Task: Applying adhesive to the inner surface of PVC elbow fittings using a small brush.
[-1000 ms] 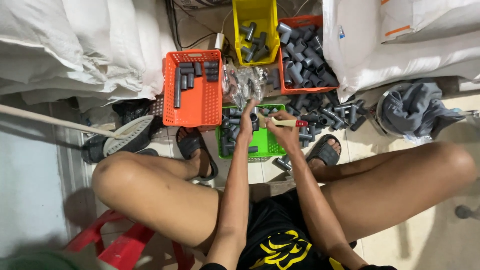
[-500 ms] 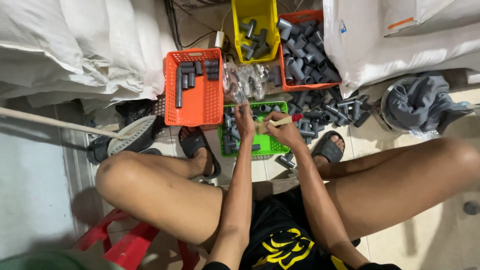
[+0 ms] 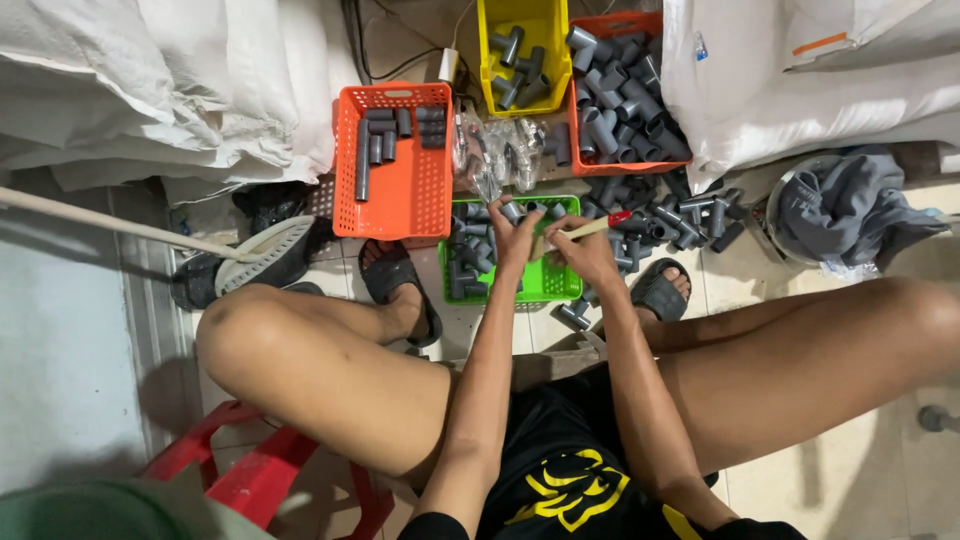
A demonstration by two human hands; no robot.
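My left hand (image 3: 517, 237) holds a small grey pipe fitting (image 3: 511, 212) over the green basket (image 3: 548, 283). My right hand (image 3: 585, 252) grips a thin wooden-handled brush (image 3: 584, 229) whose tip points at the fitting. The two hands touch each other above the green basket, which holds several grey fittings (image 3: 464, 268) on its left side. I sit low with both knees spread and sandalled feet on either side of the basket.
An orange basket (image 3: 413, 187) with grey pipe pieces stands to the left, a yellow bin (image 3: 521, 45) and an orange-red bin (image 3: 616, 90) of fittings at the back. Loose fittings (image 3: 680, 220) lie on the floor. White sacks (image 3: 170, 80) flank both sides; a red stool (image 3: 255, 470) is below.
Both hands stay over the green basket with the brush and fitting; the view has shifted slightly and the hands have drawn a little closer together.
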